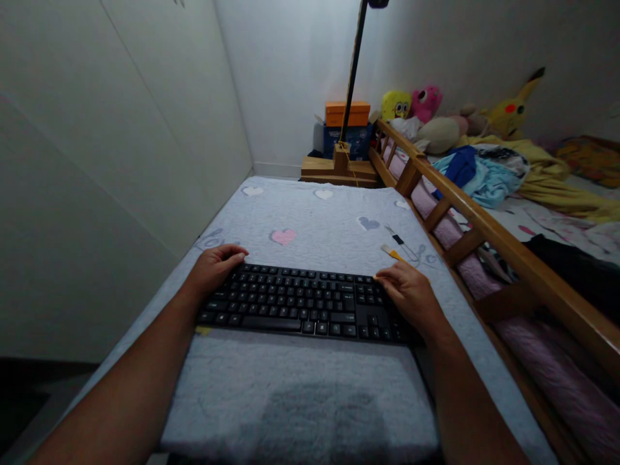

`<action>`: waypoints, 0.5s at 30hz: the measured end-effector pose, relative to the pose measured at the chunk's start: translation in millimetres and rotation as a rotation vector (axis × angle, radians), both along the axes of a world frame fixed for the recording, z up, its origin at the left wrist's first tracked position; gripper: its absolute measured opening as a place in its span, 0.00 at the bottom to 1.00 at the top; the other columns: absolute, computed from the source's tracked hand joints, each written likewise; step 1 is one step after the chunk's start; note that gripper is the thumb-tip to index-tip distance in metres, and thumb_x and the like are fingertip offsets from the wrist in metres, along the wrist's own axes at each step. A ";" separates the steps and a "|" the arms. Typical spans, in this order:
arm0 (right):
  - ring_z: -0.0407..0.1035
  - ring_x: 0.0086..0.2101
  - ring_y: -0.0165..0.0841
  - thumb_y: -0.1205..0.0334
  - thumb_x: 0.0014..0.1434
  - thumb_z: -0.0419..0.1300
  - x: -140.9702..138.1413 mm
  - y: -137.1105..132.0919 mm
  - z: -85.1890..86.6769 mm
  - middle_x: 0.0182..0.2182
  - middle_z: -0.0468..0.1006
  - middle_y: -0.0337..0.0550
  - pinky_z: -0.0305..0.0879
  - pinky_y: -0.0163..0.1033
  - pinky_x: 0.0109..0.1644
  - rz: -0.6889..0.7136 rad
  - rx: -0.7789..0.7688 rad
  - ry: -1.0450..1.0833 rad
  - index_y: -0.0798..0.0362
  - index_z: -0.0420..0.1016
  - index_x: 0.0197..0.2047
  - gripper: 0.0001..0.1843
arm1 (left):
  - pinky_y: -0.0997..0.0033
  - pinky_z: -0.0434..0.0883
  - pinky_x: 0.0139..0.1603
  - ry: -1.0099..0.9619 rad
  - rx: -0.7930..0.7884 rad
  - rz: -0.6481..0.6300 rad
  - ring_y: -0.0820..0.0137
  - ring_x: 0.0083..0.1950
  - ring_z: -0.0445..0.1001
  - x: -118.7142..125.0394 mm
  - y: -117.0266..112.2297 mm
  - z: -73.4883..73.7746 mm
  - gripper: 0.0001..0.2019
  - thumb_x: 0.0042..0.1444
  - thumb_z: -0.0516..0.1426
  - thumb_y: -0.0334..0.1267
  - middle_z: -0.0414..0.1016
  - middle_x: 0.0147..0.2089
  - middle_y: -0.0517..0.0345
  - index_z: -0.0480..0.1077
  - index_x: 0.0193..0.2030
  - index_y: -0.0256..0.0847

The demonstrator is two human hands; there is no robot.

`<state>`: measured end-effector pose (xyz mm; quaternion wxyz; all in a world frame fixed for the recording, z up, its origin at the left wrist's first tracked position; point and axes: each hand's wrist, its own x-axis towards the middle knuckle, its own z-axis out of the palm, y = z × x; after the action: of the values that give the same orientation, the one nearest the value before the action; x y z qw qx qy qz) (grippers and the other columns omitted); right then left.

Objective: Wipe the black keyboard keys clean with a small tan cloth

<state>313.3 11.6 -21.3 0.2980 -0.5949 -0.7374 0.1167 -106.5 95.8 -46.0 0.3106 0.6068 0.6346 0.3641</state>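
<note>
A black keyboard (305, 302) lies across a grey blanket with heart patterns (310, 219). My left hand (213, 268) grips the keyboard's left end, fingers curled over its far corner. My right hand (411, 294) holds the right end, fingers closed over the far right corner above the number pad. Just beyond my right hand lie a small yellow-handled tool (391, 252) and a black-and-silver tool (401, 241) on the blanket.
A white wall (121, 161) runs along the left. A wooden bed rail (484, 226) borders the right, with bedding, clothes and plush toys (426, 103) behind it. At the far end stand a wooden base with a dark pole (353, 64) and orange and blue boxes (346, 126).
</note>
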 end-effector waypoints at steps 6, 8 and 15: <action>0.73 0.35 0.35 0.66 0.61 0.59 3.7 -2.3 0.0 0.32 0.76 0.43 0.65 0.40 0.42 0.044 -0.089 -0.059 0.52 0.82 0.35 0.09 | 0.64 0.72 0.43 0.006 0.002 -0.006 0.62 0.36 0.75 -3.5 1.5 -3.9 0.19 0.42 0.61 0.54 0.80 0.33 0.57 0.78 0.34 0.41; 0.73 0.35 0.35 0.66 0.61 0.59 5.5 -4.3 3.8 0.33 0.77 0.44 0.66 0.40 0.42 0.073 -0.130 -0.063 0.52 0.82 0.35 0.10 | 0.64 0.72 0.43 0.002 0.009 -0.010 0.62 0.36 0.74 -3.5 1.1 -3.8 0.18 0.43 0.62 0.53 0.80 0.33 0.57 0.79 0.34 0.41; 0.73 0.36 0.35 0.68 0.60 0.58 11.1 -9.3 16.1 0.33 0.78 0.43 0.67 0.39 0.42 0.174 -0.269 -0.023 0.50 0.82 0.34 0.10 | 0.65 0.71 0.40 0.007 0.015 -0.007 0.63 0.35 0.74 -2.3 -0.4 -2.2 0.18 0.43 0.61 0.53 0.80 0.32 0.58 0.79 0.34 0.41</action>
<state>324.4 2.3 -5.2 0.1959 -0.5645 -0.7673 0.2330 -108.8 95.3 -48.2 0.3049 0.6126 0.6309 0.3657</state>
